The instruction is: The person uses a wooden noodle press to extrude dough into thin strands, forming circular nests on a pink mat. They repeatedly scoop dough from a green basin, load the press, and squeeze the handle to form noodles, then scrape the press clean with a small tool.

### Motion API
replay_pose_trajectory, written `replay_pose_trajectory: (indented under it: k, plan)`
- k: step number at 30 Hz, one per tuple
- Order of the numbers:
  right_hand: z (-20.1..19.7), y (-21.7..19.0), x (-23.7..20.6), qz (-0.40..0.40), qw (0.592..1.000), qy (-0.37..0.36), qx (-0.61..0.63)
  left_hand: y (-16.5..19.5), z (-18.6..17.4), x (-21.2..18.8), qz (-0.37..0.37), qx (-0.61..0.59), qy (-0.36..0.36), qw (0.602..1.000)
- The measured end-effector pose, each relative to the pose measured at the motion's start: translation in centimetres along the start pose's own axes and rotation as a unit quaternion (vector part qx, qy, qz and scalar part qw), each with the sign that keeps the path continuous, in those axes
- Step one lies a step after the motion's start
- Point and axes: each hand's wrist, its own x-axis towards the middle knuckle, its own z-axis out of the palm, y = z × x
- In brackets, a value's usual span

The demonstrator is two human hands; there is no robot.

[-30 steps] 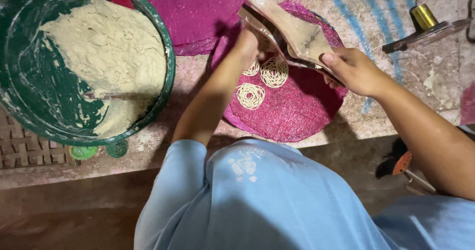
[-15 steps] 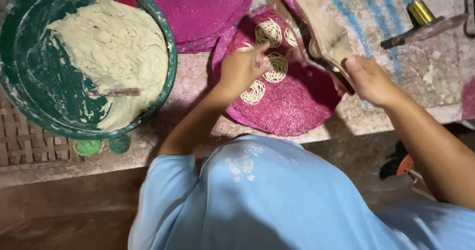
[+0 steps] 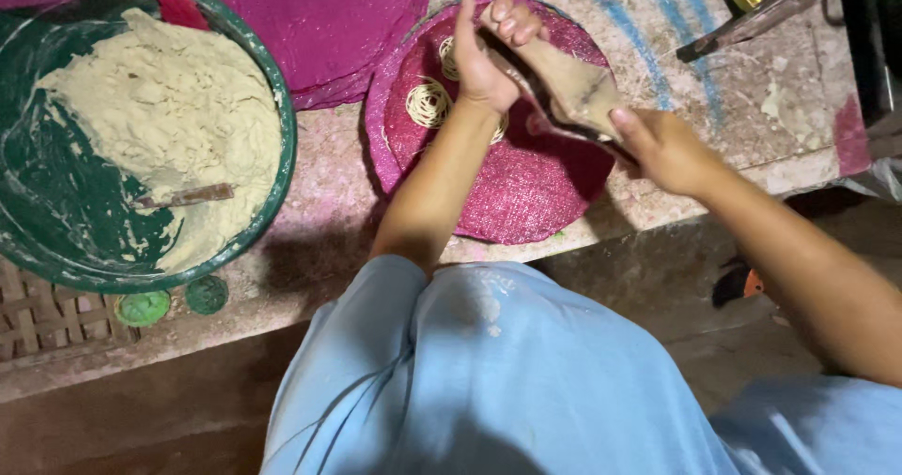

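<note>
Currently, the left hand [image 3: 481, 57] is gripping the far end of the dough-smeared wooden hand press [image 3: 573, 90], fingers curled over its tip, while the right hand [image 3: 662, 146] is closing around the near handle. The press is hanging tilted above the round magenta woven mat [image 3: 526, 184], which is lying on the worn stone counter [image 3: 752, 109].

Compared with half a second ago, the press has shifted toward the mat's far edge, and the left hand has moved from the mat surface up onto the tool. Coiled pale noodle spirals [image 3: 429, 102] are resting on the mat beside the left wrist; a further coil appears to lie partly hidden under the hand. This indicates that one coil has been laid and the press is being repositioned over a fresh patch of mat.

To the left, the large green plastic basin [image 3: 272, 184] is holding pale dough [image 3: 169, 127], well apart from both hands.
</note>
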Motion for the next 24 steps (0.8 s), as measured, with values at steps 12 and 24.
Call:
replay_pose_trajectory:
  k: [12, 24]
  plan:
    - [-1.7, -2.2, 0.2, -0.006, 0.999, 0.005, -0.033, -0.5, 0.0, 1.7, 0.028, 0.01, 0.056, 0.998]
    - [-3.1, -0.5, 0.7, 0.004, 0.998, 0.045, -0.04, -2.3, 1.3, 3.0, 0.053, -0.04, 0.048, 0.997]
